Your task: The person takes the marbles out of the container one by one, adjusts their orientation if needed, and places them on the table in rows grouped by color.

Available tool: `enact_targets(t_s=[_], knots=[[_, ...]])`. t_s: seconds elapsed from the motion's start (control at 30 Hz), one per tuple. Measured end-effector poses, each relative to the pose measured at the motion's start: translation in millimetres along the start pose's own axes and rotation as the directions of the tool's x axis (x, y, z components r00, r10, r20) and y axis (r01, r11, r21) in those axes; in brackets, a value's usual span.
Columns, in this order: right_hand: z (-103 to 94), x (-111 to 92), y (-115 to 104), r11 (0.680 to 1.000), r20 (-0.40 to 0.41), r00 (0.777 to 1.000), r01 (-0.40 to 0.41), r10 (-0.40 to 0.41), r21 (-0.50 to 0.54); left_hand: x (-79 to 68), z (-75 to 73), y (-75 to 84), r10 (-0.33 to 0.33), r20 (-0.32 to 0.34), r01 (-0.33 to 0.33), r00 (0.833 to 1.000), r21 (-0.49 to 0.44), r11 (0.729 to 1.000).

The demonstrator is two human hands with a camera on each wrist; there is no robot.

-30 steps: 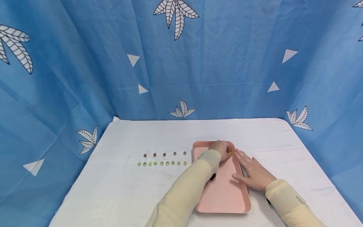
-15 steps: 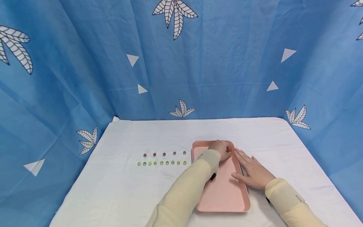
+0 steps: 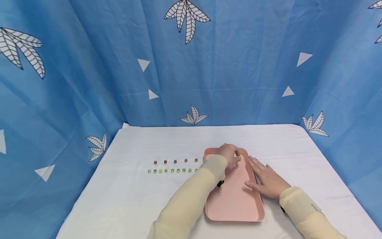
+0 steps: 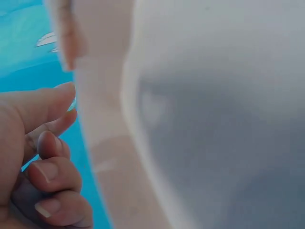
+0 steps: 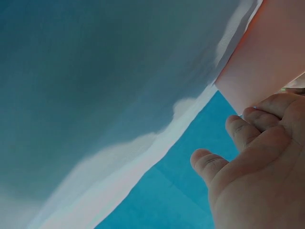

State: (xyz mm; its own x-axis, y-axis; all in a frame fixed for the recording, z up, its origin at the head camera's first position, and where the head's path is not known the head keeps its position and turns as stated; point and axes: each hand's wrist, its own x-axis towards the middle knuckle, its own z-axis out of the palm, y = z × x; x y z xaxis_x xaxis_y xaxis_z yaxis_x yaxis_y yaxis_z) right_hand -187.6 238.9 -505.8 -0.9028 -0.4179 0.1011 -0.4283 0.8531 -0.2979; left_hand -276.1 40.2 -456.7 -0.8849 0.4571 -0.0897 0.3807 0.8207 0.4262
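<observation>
My left hand [image 3: 228, 154] is over the far right corner of the pink tray [image 3: 234, 207]. In the left wrist view, its thumb and forefinger almost meet, and a small clear glint that looks like a glass bead [image 4: 73, 103] shows between their tips. The other fingers are curled toward the palm. My right hand [image 3: 267, 181] lies along the tray's right side with fingers straight, the thumb reaching over the rim. Left of the tray stand two rows on the cloth: brownish and dark beads [image 3: 175, 162] behind, greenish glass beads [image 3: 172, 171] in front.
A white cloth [image 3: 119, 199] covers the table. Blue curtain [image 3: 253, 66] with leaf prints hangs behind and at both sides. My left sleeve [image 3: 185, 202] crosses the tray's left rim and hides part of it.
My left hand has risen slightly and shifted left within the tray's far end. The yellow-green bead at its fingertips no longer shows clearly from the head. The right hand stays put.
</observation>
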Motion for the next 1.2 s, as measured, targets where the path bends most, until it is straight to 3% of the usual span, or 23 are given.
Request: enact_targets(t_s=[0.37, 0.6, 0.7, 0.9, 1.07, 1.2], knots=[[-0.4, 1, 1, 1.0, 0.019, 1.0, -0.014, 0.015, -0.008, -55.7, -40.5, -35.7, 0.095, -0.165, -0.101, 0.982, -0.03, 0.994], [-0.4, 2, 0, 1.0, 0.028, 0.999, -0.016, 0.016, 0.005, -100.1, -52.3, -74.4, 0.084, -0.254, -0.109, 0.964, -0.087, 0.99], [-0.3, 1, 0, 1.0, 0.027, 0.999, -0.017, 0.016, 0.008, -118.2, -55.3, -94.8, 0.074, -0.291, -0.098, 0.954, -0.07, 0.993], [0.4, 1, 1, 1.0, 0.023, 1.0, -0.015, 0.014, 0.014, -150.1, -58.3, -141.5, 0.01, -0.349, -0.02, 0.937, -0.026, 0.999], [-0.5, 0, 1, 1.0, 0.023, 1.0, -0.009, 0.009, 0.013, -175.0, -58.2, -184.3, -0.133, -0.326, 0.123, 0.936, -0.052, 0.991], [-1.4, 0, 3, 1.0, 0.01, 1.0, 0.005, -0.005, 0.01, -190.2, -63.0, -215.1, -0.234, -0.33, 0.225, 0.915, -0.066, 0.972]])
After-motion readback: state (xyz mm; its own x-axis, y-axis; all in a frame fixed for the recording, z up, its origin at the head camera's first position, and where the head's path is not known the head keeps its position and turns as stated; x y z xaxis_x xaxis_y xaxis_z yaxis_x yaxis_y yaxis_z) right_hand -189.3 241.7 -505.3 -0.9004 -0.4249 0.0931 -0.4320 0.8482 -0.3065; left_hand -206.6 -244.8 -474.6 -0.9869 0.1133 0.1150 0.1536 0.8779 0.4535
